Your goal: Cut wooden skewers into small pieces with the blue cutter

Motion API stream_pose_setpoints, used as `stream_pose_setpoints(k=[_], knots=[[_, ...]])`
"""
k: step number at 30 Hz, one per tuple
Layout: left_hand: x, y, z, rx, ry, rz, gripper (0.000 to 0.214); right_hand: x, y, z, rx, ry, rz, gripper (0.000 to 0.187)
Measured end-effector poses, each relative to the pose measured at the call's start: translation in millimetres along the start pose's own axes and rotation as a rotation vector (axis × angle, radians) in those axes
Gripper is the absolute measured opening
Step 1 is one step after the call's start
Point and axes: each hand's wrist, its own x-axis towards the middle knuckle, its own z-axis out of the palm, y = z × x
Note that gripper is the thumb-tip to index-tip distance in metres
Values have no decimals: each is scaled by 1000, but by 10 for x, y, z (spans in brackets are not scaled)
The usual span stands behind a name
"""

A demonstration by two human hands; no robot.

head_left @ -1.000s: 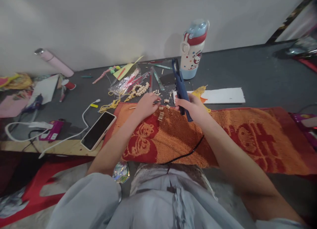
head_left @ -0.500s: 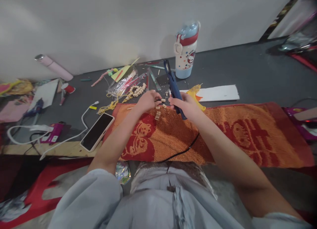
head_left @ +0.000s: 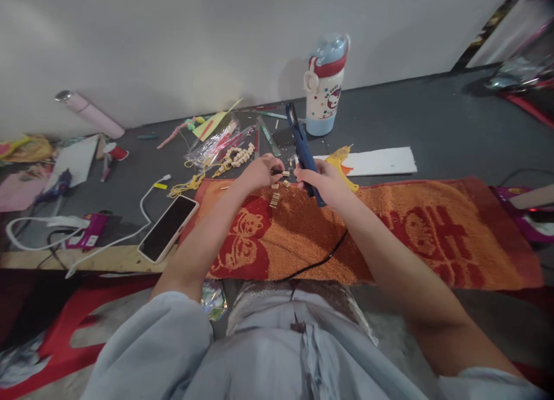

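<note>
My right hand (head_left: 328, 183) grips a dark blue hot glue gun (head_left: 304, 152), its back end pointing up and away from me. A black cord (head_left: 322, 263) runs from below that hand across the towel. To the left, my left hand (head_left: 262, 172) is closed in a pinch on a small dark piece (head_left: 276, 171). Small cream-coloured blocks (head_left: 286, 183) lie by its fingertips, and a short row of similar blocks (head_left: 274, 200) rests on the orange towel (head_left: 311, 232). The exact contact between the glue gun's tip and the blocks is too small to make out.
A blue and white bottle (head_left: 322, 94) stands behind my hands. Right of them lie a yellow piece (head_left: 340, 160) and a white strip (head_left: 385, 161). Leftward are a string of cream blocks (head_left: 236, 157), plastic packets (head_left: 212, 146), a phone (head_left: 168, 230), a white cable (head_left: 115, 247) and a pink flask (head_left: 93, 112).
My hands hold nearly the same pose, with the glue gun still in the right one. The whole view has shifted slightly.
</note>
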Motion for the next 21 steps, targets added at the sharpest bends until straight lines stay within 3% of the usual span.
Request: stream_pose_setpoints(k=[7, 14, 18, 21], knots=[[-94, 33, -100, -34, 59, -11, 18, -11, -39, 13, 14, 18, 36, 26], [-693, 335, -268, 17, 110, -80, 10, -46, -87, 17, -31, 27, 45, 24], [-1013, 598, -141, 57, 115, -221, 9, -44, -72, 15, -36, 10, 34, 21], [-1122, 685, 26, 81, 162, -285, 9, -31, -46, 13, -34, -6, 25, 21]])
